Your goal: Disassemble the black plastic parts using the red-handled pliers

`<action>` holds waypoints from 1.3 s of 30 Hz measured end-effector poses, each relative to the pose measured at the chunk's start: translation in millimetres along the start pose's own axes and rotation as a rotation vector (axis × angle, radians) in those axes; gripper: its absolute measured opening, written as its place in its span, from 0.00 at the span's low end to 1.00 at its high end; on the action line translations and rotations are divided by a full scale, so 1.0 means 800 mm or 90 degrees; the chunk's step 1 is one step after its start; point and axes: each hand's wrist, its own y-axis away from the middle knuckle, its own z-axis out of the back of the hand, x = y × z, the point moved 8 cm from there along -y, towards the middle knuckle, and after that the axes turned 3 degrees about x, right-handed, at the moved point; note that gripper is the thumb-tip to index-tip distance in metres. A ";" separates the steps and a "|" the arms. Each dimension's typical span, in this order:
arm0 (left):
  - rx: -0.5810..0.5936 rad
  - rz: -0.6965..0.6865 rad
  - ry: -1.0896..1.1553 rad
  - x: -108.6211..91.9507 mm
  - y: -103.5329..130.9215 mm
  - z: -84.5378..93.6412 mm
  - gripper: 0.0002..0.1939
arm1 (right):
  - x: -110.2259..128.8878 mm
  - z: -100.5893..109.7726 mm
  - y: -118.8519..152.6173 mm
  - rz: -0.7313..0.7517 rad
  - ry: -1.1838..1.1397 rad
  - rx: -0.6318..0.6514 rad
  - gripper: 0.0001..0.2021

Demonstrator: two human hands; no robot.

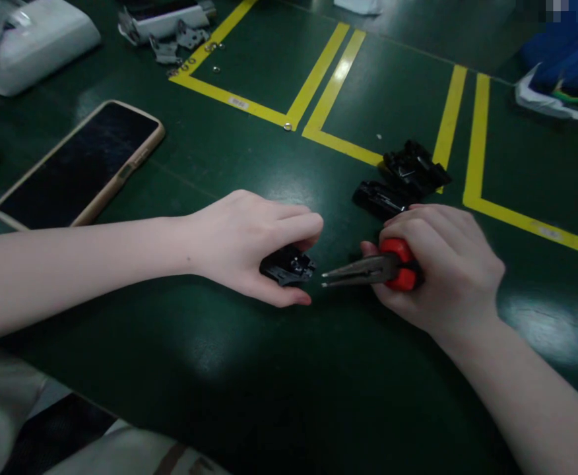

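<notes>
Near the middle of the green table (269,369), my left hand (256,247) grips a small black plastic part (288,265) between thumb and fingers. My right hand (442,270) is wrapped round red-handled pliers (368,270). Their metal jaws point left, slightly parted, a short gap away from the black part. Nothing shows between the jaw tips. Just beyond my right hand lie two more black plastic parts, a rounded one (381,199) and a blocky one (414,170).
A phone (84,161) in a tan case lies at the left. Behind it are a white device (36,46) and metal brackets (177,43) with small rings. Yellow tape (338,146) marks the table. A blue item (566,53) sits at the back right.
</notes>
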 end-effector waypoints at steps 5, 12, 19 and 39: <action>-0.005 -0.003 -0.023 0.002 -0.003 -0.003 0.22 | -0.003 -0.003 0.000 -0.009 0.000 -0.005 0.06; -0.066 -0.036 -0.128 -0.003 -0.003 0.007 0.37 | -0.004 -0.004 -0.001 0.008 0.008 -0.020 0.07; -0.014 0.084 -0.101 0.033 0.041 0.093 0.32 | -0.008 -0.001 -0.001 -0.020 -0.030 -0.015 0.07; 0.010 0.008 -0.209 0.018 0.067 0.039 0.13 | -0.005 0.000 -0.002 0.019 -0.030 -0.038 0.06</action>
